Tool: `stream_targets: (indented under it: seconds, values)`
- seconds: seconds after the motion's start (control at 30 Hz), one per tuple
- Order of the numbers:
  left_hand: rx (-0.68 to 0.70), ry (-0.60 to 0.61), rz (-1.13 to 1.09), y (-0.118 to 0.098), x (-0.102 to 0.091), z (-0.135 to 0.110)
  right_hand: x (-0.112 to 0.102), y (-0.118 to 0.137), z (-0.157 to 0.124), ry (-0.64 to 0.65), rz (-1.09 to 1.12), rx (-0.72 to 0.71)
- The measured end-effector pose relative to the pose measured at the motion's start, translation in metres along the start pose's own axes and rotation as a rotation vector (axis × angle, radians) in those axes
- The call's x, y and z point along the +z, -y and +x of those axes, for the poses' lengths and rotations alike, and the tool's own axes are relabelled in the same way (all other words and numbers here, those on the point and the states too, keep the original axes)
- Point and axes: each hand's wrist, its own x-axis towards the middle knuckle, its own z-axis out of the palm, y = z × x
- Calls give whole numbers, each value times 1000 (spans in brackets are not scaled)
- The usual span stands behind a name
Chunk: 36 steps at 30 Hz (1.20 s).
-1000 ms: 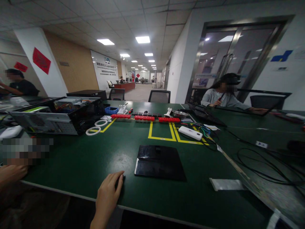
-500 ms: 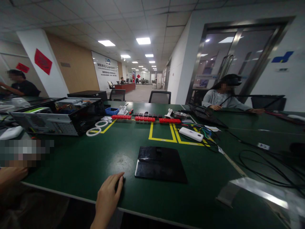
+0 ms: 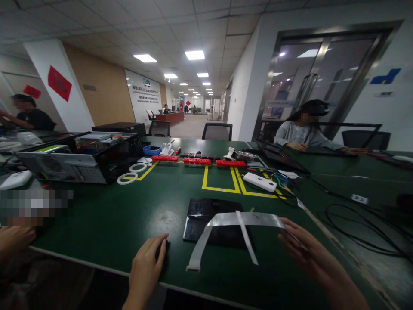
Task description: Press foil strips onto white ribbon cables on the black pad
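My right hand [image 3: 305, 252] holds one end of a clear plastic sleeve [image 3: 232, 228] and stretches it leftward over a flat black panel [image 3: 206, 213] lying on the green table [image 3: 122, 219]. The sleeve hangs in strips, its far end drooping to the table edge. My left hand [image 3: 146, 262] rests near the table's front edge, left of the panel, its fingers curled over a small dark object that I cannot make out.
An open computer case [image 3: 74, 161] stands at the left. Two white rings [image 3: 132, 172], red strips [image 3: 196, 161], a white device [image 3: 260, 181] and yellow tape squares [image 3: 221, 178] lie further back. Black cables [image 3: 351, 215] spread on the right. Other people sit at the far right and left; another person's hand [image 3: 14, 239] is at the left edge.
The clear sleeve lay on the table at the right; my right hand has come into view, lifted it and carried it left over the black panel. My left hand has stayed put.
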Motion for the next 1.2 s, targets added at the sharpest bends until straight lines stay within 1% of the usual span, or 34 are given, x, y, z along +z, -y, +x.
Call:
stream_targets:
  seconds: [0.07, 0.1, 0.17, 0.33, 0.47, 0.57, 0.7, 0.77, 0.87, 0.97, 1.03, 1.1, 1.2]
  values:
    - [-1, 7, -5, -1, -1, 0, 17, -13, 17, 113, 14, 82]
    - [-1, 9, -7, -1, -1, 1, 22, -19, 23, 149, 0, 113]
    - [1, 13, -8, -1, -1, 1, 26, -28, 31, 183, -69, 146]
    - [-14, 23, 3, -1, 0, 1, 23, -41, 38, 181, -286, 158]
    - [-18, 45, 16, -3, 1, 3, 26, -47, 40, 156, -419, 131]
    - [2, 42, 22, -4, 2, 6, 27, -51, 43, 141, -486, 104]
    - [56, 4, 19, -9, 3, 12, 26, -55, 45, 131, -531, 66]
    - [104, -11, 13, -18, 4, 15, 25, -56, 46, 119, -567, 52]
    - [224, -2, 3, -39, 9, 21, 26, -57, 47, 122, -619, 20]
    - [368, 61, 16, -64, 18, 25, 27, -56, 46, 127, -649, 11]
    - [431, 122, 44, -79, 25, 26, 28, -55, 45, 125, -659, 20]
    - [453, 178, 71, -90, 32, 27, 27, -55, 45, 124, -670, 26]
    - [438, 235, 97, -100, 40, 27, 26, -55, 45, 127, -686, 19]
